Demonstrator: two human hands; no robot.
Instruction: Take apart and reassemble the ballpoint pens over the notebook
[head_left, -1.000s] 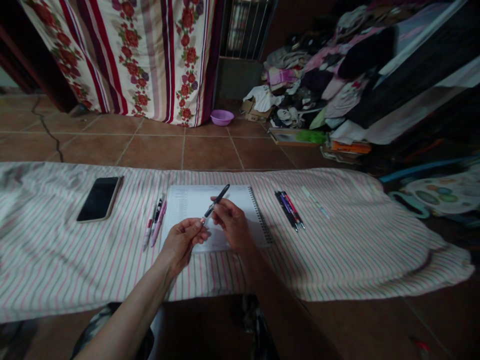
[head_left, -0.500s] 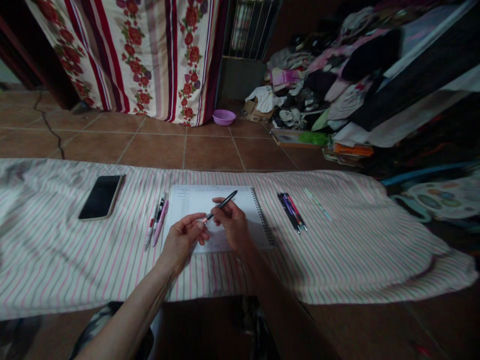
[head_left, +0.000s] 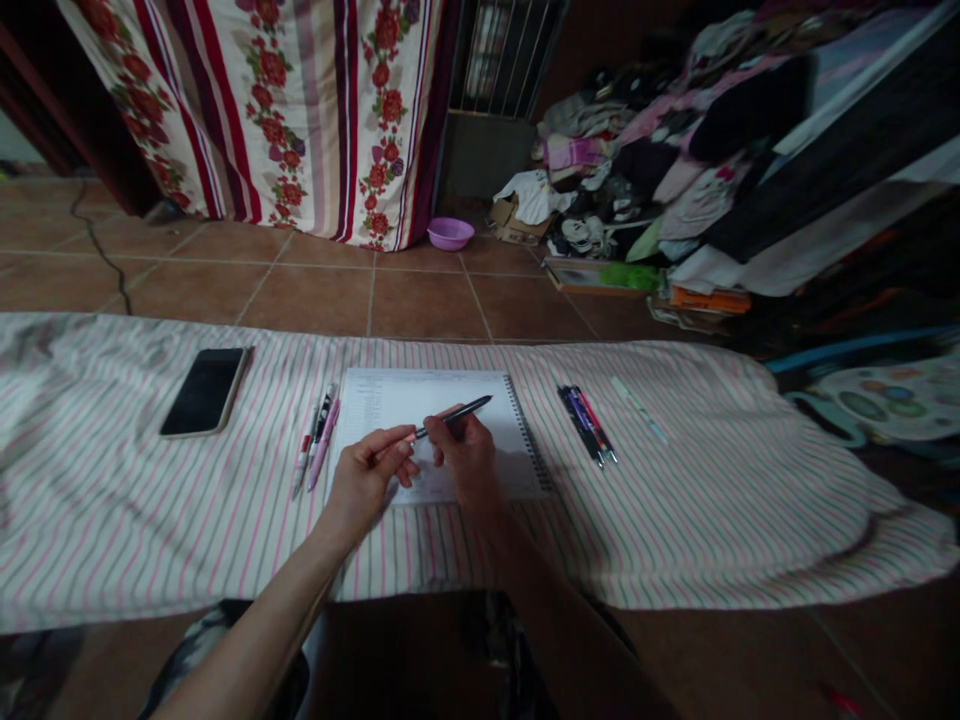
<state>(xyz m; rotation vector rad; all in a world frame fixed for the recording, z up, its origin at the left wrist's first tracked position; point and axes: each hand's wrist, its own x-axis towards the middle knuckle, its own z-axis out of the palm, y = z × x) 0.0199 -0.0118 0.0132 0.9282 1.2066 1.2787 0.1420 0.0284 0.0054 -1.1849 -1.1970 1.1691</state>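
Above an open spiral notebook (head_left: 487, 470), both hands hold one dark pen (head_left: 469, 408) between them. My left hand (head_left: 371, 468) pinches its pinkish left end between thumb and fingers. Around the dark barrel, my right hand (head_left: 465, 450) has its fingers closed, with the tapered tip pointing right and slightly away. The page below carries faint printed lines and text along its left and top edges. Just left of the notebook lie several pens (head_left: 322, 440), one pink, one black and white, one red and white. To its right is a group of dark, purple and red pens (head_left: 586, 425).
A striped cloth (head_left: 712, 500) covers the low table. On it rest a smartphone (head_left: 206, 392) at left and a pale slim pen (head_left: 639, 408) at right. Beyond stand a purple basin (head_left: 450, 234), a floral curtain (head_left: 315, 120) and a heap of clothes (head_left: 637, 160).
The pen has swung to a flatter angle, its tip now lower and further right. My right hand's fingers have curled in closer around it. My left hand stays nearly in place.
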